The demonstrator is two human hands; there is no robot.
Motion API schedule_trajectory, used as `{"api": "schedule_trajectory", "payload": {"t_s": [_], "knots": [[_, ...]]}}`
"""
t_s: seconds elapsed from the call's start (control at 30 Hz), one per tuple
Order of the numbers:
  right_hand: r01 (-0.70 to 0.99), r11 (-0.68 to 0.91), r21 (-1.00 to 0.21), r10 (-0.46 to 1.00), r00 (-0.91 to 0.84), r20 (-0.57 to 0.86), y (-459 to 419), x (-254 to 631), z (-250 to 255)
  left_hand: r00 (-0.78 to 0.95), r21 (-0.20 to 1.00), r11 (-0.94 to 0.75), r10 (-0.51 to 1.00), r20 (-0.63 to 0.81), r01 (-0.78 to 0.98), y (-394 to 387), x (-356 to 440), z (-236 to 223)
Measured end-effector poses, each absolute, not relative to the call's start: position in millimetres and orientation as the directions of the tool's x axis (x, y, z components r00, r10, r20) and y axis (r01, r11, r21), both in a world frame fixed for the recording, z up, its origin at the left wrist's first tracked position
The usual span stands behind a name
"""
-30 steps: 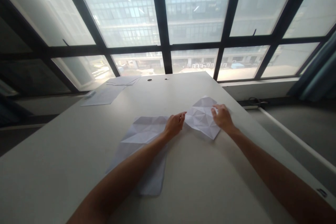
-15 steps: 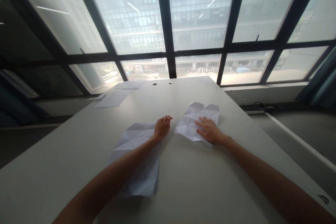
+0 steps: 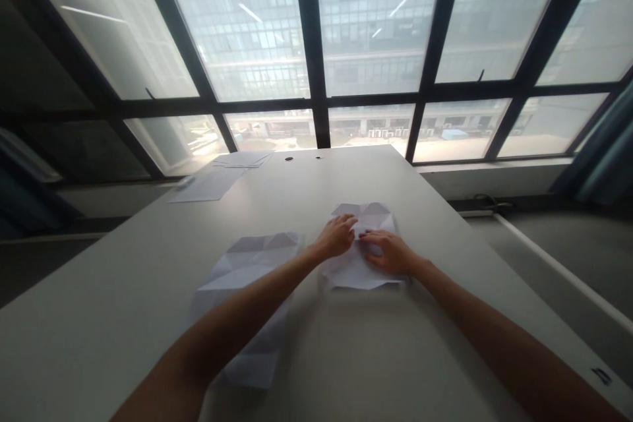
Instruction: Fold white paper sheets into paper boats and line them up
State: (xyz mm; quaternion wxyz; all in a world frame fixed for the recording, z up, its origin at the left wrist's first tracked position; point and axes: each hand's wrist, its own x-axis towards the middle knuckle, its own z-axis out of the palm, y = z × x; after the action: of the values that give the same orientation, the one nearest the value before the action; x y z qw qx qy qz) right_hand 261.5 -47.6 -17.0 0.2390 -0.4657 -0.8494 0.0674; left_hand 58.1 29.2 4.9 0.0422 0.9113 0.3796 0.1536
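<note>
A creased white sheet of paper (image 3: pixel 357 275) lies on the white table, its far edge showing two pointed folds. Upon its left part rests my left hand (image 3: pixel 337 236), fingers stretched forward and slightly bent. My right hand (image 3: pixel 390 252) lies on the right part of the same sheet, palm down, fingers pointing left with the thumb apart. The fingertips of both hands are close together near the sheet's middle. A second creased sheet of paper (image 3: pixel 242 270) is on the left, partly hidden under my left forearm.
Several flat white papers (image 3: pixel 208 186) lie at the table's far left. Two small dark holes, one a round hole (image 3: pixel 289 159), sit near the far edge of the table (image 3: pixel 316 356). Large windows (image 3: pixel 370 26) stand beyond it. A small dark mark (image 3: pixel 602 376) is at the right edge.
My left hand has moved right, from the gap between the sheets onto the right-hand sheet. That sheet has turned and shifted slightly left and nearer. My right hand has turned its fingers leftward.
</note>
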Motion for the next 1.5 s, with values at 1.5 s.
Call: {"api": "schedule_trajectory", "payload": {"t_s": [1.5], "knots": [[0.770,0.577,-0.270,0.816,-0.533,0.223,-157.4,312.1,-18.4,0.691,0.138,-0.699,0.715,0.109,0.702,21.6,67.1,-27.0]]}}
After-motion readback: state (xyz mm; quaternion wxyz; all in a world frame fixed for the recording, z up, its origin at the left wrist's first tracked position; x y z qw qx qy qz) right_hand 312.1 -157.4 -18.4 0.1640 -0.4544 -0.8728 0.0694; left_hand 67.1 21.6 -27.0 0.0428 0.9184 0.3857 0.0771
